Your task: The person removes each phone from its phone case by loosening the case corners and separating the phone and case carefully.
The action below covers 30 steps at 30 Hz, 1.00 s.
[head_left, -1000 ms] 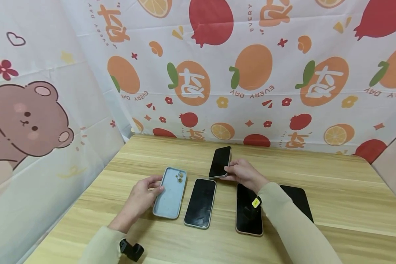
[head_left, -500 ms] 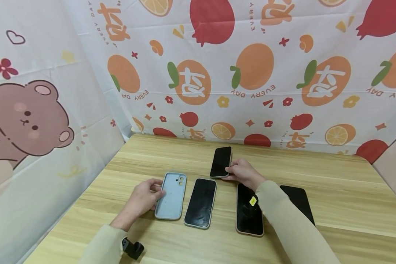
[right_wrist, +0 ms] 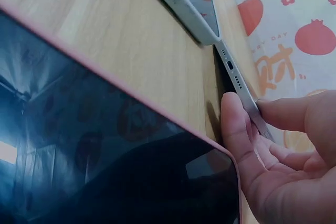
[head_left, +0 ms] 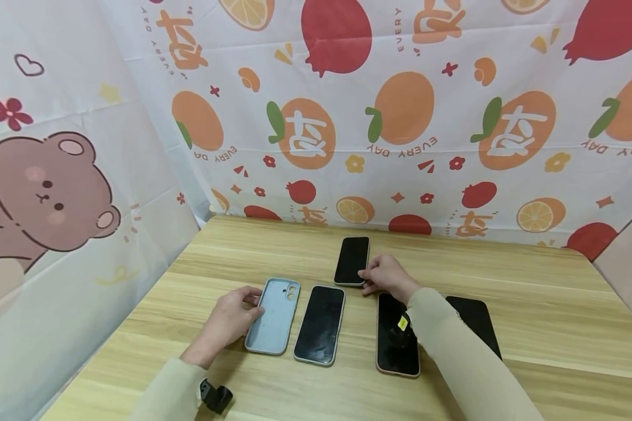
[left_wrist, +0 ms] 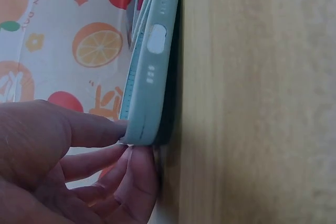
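Observation:
My left hand (head_left: pixel 232 316) pinches the left edge of a light blue phone case (head_left: pixel 274 316), its hollow inside facing up and its camera cutout at the top right. In the left wrist view the thumb and fingers hold the case's corner (left_wrist: pixel 149 77), slightly tilted close over the table. My right hand (head_left: pixel 390 275) pinches the lower right corner of a black-screened phone (head_left: pixel 351 260) at the back. The right wrist view shows that phone's bottom edge with its charging port (right_wrist: pixel 231 65), between thumb and fingers.
A phone in a pale case (head_left: pixel 320 324) lies just right of the blue case. A pink-edged phone (head_left: pixel 397 345) lies under the right forearm, and another dark phone (head_left: pixel 476 321) is partly hidden behind the sleeve. A printed curtain (head_left: pixel 400 117) hangs behind the wooden table (head_left: pixel 558 327).
The blue case has come slightly down toward me in the left hand. The back phone's top edge has lowered a little, with the right hand still at its corner.

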Available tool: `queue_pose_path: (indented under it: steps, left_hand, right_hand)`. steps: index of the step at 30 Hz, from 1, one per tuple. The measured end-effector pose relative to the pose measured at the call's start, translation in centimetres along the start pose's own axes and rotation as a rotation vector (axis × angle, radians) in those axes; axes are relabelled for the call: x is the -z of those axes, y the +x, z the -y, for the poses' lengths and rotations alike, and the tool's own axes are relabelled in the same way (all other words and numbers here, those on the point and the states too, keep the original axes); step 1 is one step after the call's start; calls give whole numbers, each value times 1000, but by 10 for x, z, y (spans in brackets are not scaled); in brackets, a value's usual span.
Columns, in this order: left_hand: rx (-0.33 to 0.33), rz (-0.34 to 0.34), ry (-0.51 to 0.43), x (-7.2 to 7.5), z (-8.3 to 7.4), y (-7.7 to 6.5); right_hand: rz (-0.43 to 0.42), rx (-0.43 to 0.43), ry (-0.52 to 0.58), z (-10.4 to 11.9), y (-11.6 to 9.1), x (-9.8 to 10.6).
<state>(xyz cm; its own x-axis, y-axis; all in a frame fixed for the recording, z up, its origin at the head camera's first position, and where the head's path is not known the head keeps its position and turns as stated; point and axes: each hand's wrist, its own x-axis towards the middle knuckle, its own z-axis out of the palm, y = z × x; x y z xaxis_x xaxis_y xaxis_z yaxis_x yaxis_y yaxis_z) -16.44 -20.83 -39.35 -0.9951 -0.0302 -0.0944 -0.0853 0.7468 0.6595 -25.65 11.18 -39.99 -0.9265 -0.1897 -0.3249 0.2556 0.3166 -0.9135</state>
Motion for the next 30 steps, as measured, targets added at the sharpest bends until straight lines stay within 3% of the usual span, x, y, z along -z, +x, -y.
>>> queue_pose_path:
  steps: [12, 22, 30]
  left_hand:
    - [-53, -57, 143, -1, -3, 1]
    - [-77, -69, 156, -1, -4, 0]
    - [-73, -55, 155, 1, -6, -2]
  right_hand:
    - [-54, -13, -108, 5, -4, -3]
    - [-50, -11, -102, 5, -6, -2]
    - [-83, 35, -169, 8, -12, -3]
